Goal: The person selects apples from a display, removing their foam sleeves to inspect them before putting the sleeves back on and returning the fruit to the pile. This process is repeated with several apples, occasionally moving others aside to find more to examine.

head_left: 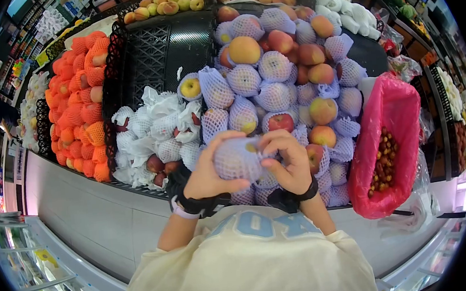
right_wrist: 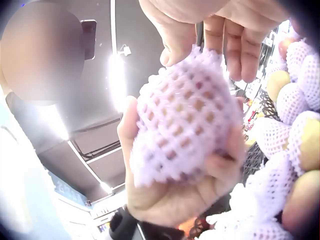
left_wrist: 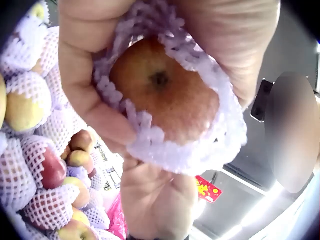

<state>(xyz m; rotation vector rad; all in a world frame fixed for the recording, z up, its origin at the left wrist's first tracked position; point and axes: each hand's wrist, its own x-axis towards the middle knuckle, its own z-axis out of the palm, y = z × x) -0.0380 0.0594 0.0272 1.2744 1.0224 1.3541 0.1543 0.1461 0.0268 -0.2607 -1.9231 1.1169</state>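
Note:
My left hand [head_left: 201, 177] grips an apple [left_wrist: 162, 92] in a pale lilac foam net [right_wrist: 187, 115], raised above the fruit display in front of my chest. Its fingers and thumb wrap the netted sides. At the net's other end, my right hand [head_left: 291, 165] pinches the gathered mesh between thumb and forefinger, the other fingers extended. The left wrist view looks into the net's open end, where the apple's reddish-orange skin and dark hollow show bare. Below both hands lie several more apples [head_left: 275, 94] in lilac nets, some unwrapped.
A pink bag-lined bin [head_left: 367, 150] holding small brown fruit stands at the right. White-wrapped fruit [head_left: 164, 122] lies left of the apples, and orange-netted fruit [head_left: 77, 103] farther left behind a black crate wall [head_left: 113, 73]. Peach-like fruit [head_left: 176, 1] sits along the back.

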